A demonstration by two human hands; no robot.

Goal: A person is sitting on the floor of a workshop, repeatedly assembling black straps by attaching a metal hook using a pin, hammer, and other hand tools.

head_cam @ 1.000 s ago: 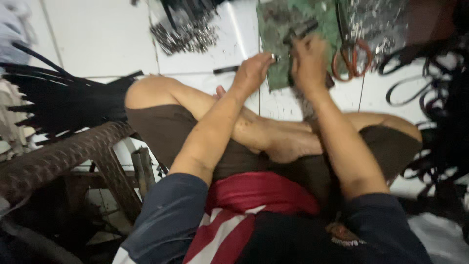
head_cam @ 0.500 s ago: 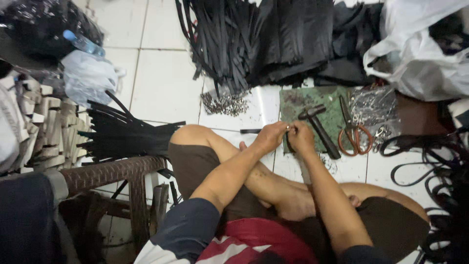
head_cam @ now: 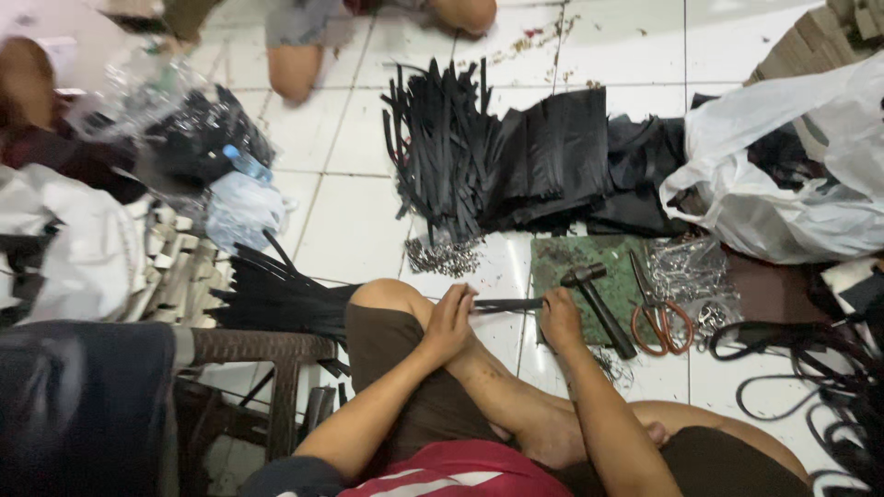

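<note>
Holding a black strap [head_cam: 506, 304] stretched between left hand [head_cam: 448, 324] and right hand [head_cam: 560, 318], both pinching its ends, at lower centre, lying just left of the hammer [head_cam: 599, 304] on the green mat [head_cam: 562, 262].
</note>
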